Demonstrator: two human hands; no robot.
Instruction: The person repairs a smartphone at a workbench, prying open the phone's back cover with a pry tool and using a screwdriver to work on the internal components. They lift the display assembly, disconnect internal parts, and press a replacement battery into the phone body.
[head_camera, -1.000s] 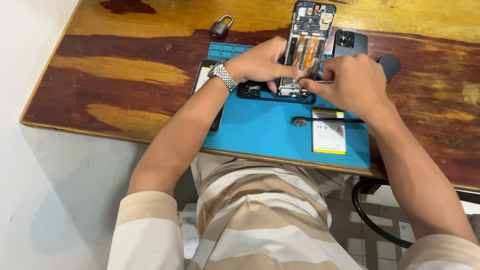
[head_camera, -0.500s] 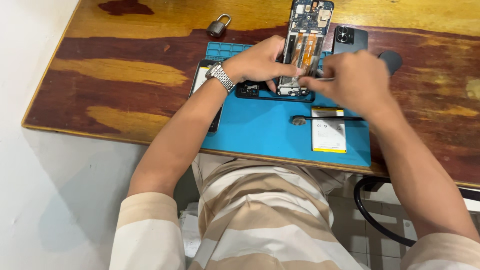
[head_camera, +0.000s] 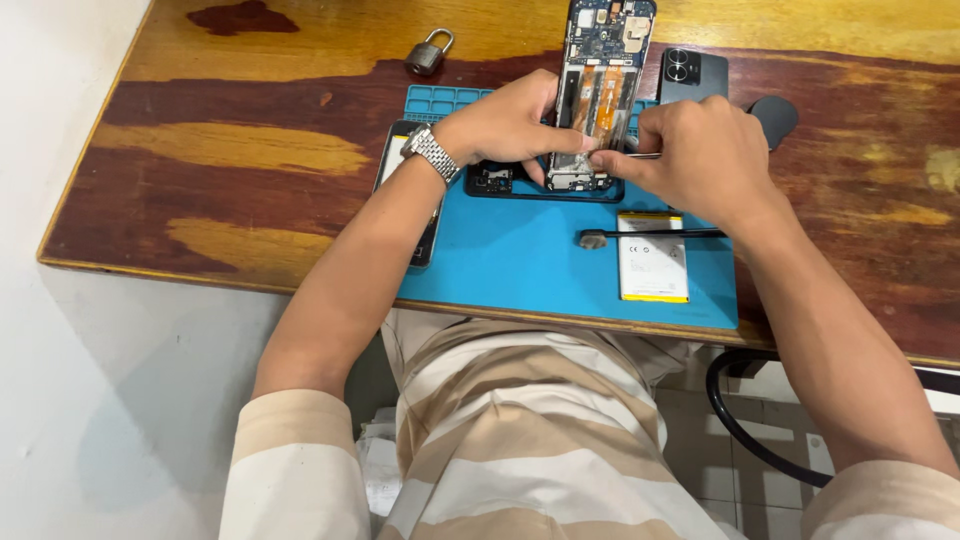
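From the head view, an opened phone (head_camera: 600, 95) lies face down at the far edge of the blue work mat (head_camera: 530, 255), its back cover off so the dark circuit board at its top and orange ribbon cables down the middle show bare. The left hand (head_camera: 510, 125), a metal watch (head_camera: 430, 153) on its wrist, has its fingers curled closed around the phone's lower left side, steadying it. The right hand (head_camera: 695, 150) is pinched tight on thin metal tweezers (head_camera: 640, 155), their tip touching the phone's lower end.

Against the picture half a second ago, both hands sit in much the same place; the right hand has drawn slightly nearer the phone's bottom edge, and the phone has not moved.

The mat looks like soft rubber, with small moulded trays along its far edge. On it near the right edge rests a flat white and yellow battery (head_camera: 652, 257), with a slim black tool (head_camera: 650, 235) lying across its top. A glossy dark back cover (head_camera: 692, 72) with two round lenses lies just beyond the mat's far right corner. A grey padlock (head_camera: 428, 52) sits on the worn, patchy wooden table (head_camera: 200, 150) towards the far edge
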